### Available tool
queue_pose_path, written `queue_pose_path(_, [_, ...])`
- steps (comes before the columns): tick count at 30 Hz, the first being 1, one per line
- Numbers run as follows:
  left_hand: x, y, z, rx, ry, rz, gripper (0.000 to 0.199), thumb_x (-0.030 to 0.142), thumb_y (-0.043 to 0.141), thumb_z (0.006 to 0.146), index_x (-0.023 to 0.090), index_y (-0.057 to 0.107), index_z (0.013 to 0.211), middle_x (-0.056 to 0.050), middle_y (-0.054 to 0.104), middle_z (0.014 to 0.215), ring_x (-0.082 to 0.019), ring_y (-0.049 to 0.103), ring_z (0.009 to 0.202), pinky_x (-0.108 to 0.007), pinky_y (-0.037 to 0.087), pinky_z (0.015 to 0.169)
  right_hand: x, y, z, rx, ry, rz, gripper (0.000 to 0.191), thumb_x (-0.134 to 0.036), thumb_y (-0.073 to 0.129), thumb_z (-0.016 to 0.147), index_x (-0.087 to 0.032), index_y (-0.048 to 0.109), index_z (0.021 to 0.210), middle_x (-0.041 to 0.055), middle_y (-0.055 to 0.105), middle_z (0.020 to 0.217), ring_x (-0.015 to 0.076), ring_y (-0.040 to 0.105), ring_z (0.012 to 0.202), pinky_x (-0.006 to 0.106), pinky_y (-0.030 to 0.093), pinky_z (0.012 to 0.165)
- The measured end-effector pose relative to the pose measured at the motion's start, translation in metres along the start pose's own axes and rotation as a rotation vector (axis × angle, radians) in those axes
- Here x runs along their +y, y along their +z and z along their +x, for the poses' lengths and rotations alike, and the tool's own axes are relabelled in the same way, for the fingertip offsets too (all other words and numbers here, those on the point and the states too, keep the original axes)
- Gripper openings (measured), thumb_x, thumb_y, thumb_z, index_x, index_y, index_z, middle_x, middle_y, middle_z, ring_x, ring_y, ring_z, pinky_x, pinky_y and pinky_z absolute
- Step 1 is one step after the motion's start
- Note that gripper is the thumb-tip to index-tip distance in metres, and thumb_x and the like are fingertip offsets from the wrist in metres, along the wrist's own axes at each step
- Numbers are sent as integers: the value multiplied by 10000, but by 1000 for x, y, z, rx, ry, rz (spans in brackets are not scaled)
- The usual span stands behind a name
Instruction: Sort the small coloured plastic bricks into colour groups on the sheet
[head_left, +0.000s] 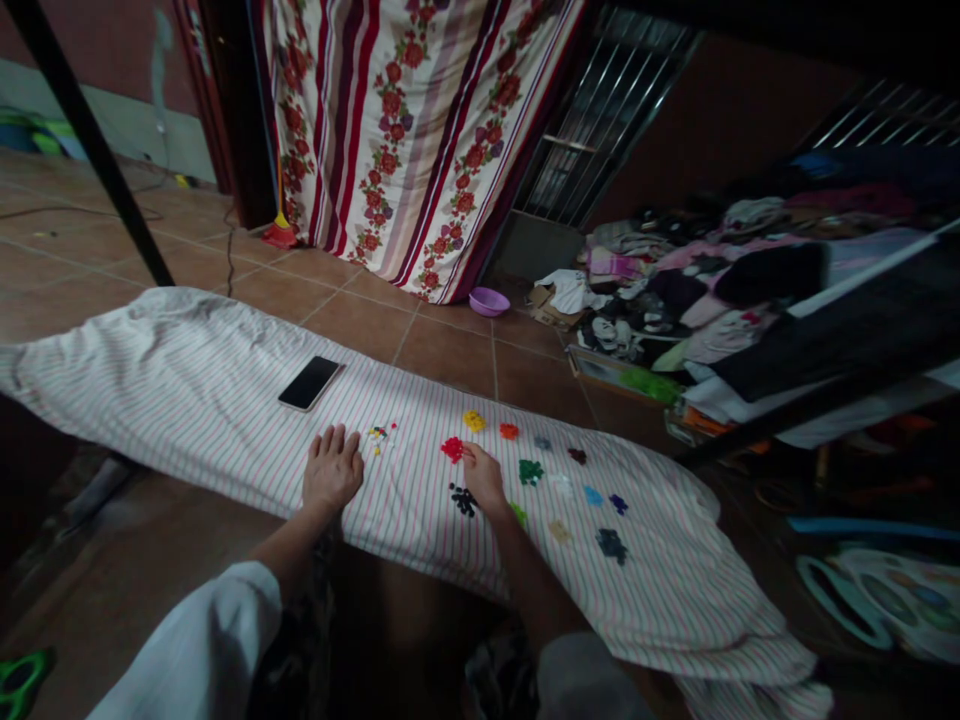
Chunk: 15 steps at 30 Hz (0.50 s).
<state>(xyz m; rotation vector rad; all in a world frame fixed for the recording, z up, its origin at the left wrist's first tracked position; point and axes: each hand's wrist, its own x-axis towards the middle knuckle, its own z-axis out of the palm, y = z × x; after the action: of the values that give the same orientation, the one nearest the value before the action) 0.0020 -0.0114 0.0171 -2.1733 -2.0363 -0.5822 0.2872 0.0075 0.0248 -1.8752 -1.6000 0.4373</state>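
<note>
Smartphone (311,383) on cloth (217,400), left side of my remote feed, left hand (334,470) in front of it, scattered pieces (378,436) just right of that hand, right hand (484,477) among small piles (531,472) I see, curtain (405,140) behind, basin (489,303) near its foot, clothes heap (701,290) far right.

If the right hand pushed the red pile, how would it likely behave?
The red pile would probably scatter, being many small pieces. Each is likely light, given its tiny size. The creased striped cloth underneath may slow sliding.
</note>
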Motion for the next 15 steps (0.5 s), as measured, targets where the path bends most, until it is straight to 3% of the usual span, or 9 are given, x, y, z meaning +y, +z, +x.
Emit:
queue_pose_path(8, [-1,0,0,-7,7,-11,462,288,366,901,166,580,1292,-169,505,1401,-325,420,1335,-488,280,1109,-1,-2,-1,38,-19,-44,378,-139,408,778,-164,689,1030,92,718,1028,210,655,1003,379,486,945])
queue_pose_path(15, [-2,0,0,-14,11,-13,460,290,381,904,160,570,1304,-174,496,1409,-334,411,1340,-500,271,1110,-24,-2,0,43,-182,-69,348,-136,405,806,-184,713,962,78,702,970,192,629,932,331,480,898])
